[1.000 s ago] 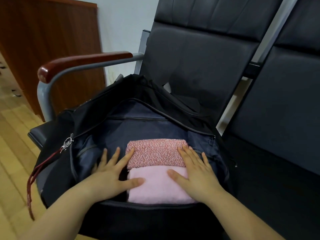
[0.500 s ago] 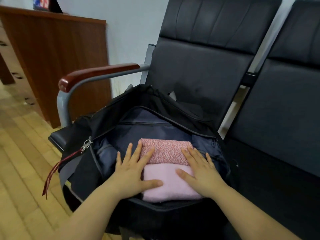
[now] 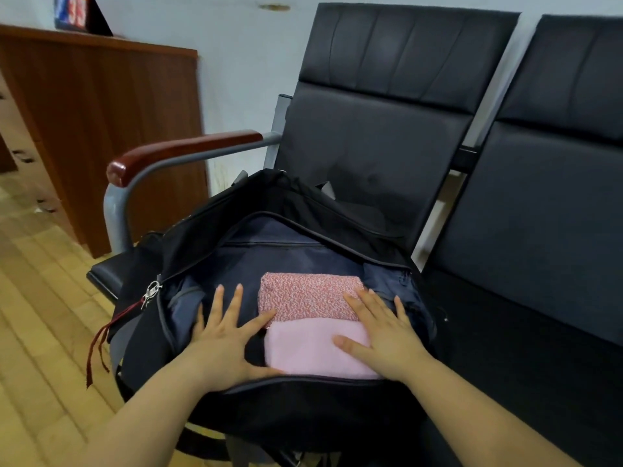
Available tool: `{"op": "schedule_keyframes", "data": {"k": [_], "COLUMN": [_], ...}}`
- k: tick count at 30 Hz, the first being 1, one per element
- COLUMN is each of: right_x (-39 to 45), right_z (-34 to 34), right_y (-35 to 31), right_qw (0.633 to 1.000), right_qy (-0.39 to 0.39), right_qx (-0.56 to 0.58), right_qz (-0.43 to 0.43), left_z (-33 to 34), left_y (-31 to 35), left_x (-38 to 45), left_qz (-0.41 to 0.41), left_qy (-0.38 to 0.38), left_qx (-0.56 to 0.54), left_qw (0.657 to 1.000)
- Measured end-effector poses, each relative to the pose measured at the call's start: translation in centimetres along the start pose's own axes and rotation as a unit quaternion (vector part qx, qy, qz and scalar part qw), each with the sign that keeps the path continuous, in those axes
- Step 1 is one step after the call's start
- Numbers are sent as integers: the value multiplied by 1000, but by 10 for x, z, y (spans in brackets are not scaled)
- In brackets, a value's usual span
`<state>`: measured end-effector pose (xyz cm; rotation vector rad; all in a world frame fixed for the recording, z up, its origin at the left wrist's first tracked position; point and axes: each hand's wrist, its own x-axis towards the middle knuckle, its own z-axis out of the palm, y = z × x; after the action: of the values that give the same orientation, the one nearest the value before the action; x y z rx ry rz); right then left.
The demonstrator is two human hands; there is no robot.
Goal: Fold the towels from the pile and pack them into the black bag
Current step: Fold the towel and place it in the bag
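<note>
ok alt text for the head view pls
Two bare hands, left and right, press flat on a folded plain pink towel and a folded red-and-white speckled towel inside an open black fabric bag on a black padded chair.

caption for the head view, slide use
Both hands, left and right, press flat around two folded towels inside the open black bag.

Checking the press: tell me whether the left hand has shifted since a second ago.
Yes. The left hand slid leftward, mostly off the pink towel.
</note>
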<state>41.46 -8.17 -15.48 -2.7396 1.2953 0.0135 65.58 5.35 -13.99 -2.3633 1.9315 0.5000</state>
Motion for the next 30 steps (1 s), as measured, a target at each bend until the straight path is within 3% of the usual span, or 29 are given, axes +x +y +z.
{"op": "schedule_keyframes", "data": {"k": [2, 6, 10, 15, 23, 30], "right_x": [-1, -17, -57, -143, -313, -438], "right_z": [-6, -25, -46, -79, -119, -129], "right_y": [-3, -17, -9, 42, 152, 236], "right_qw": [1000, 995, 991, 993, 970, 910], "right_qy": [7, 79, 129, 115, 116, 192], "right_qx": [10, 44, 31, -5, -19, -40], "right_qz": [-7, -35, -31, 26, 214, 365], "left_z": [-9, -26, -34, -28, -6, -7], "left_y": [9, 45, 104, 190, 358, 494], "left_x": [-2, -1, 0, -14, -59, -95], "left_qz": [-3, 10, 94, 241, 400, 485], "left_qy": [-12, 76, 131, 197, 103, 18], "left_qx": [-42, -105, -102, -83, -7, -2], "left_qw": [999, 991, 982, 947, 911, 874]}}
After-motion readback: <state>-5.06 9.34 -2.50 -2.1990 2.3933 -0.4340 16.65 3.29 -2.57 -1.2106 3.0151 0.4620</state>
